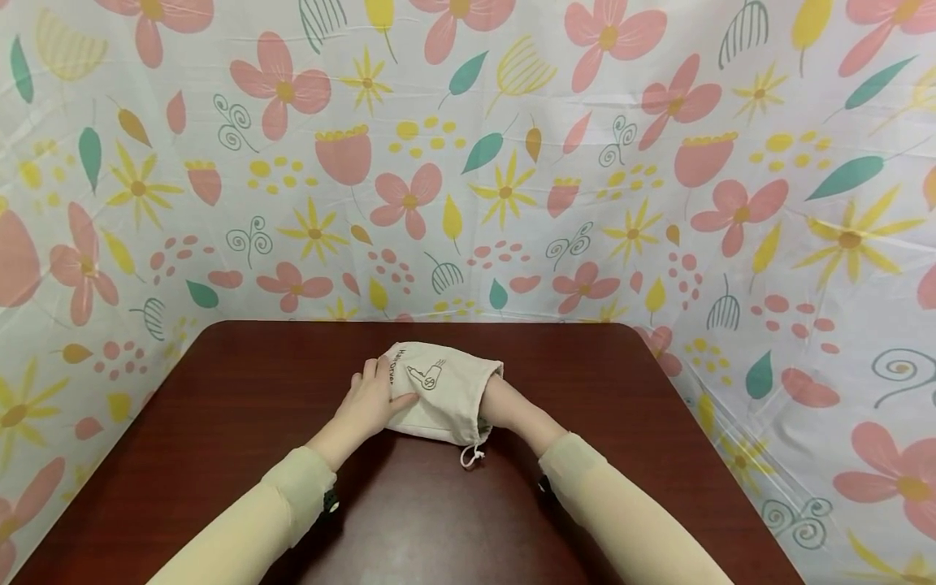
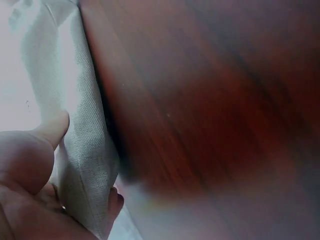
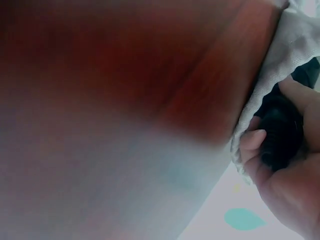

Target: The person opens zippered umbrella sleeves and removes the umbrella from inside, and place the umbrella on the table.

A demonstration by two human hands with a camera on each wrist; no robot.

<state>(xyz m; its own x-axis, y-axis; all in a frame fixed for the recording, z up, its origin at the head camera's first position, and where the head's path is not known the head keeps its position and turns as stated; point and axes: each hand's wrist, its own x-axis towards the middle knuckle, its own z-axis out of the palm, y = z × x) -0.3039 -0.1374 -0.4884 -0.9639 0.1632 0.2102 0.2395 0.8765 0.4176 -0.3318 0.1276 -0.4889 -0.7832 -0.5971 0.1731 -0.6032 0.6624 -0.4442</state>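
A cream cloth drawstring bag [image 1: 449, 402], printed with a hair dryer picture and lettering, lies on the table with its mouth to the right. My left hand [image 1: 371, 398] grips the bag's closed left end, thumb on top and fingers around the far side. Through the mouth reaches my right hand [image 3: 295, 187], hidden in the head view past the wrist. In the right wrist view its fingers and thumb curl round a black hair dryer [image 3: 281, 132], of which a ribbed end shows; the bag covers the rest.
The dark red-brown wooden table [image 1: 453, 520] has rounded far corners. A white drawstring loop [image 1: 471, 457] hangs from the near side of the bag's mouth. Behind the table and along both sides hangs a flower-printed curtain [image 1: 468, 203].
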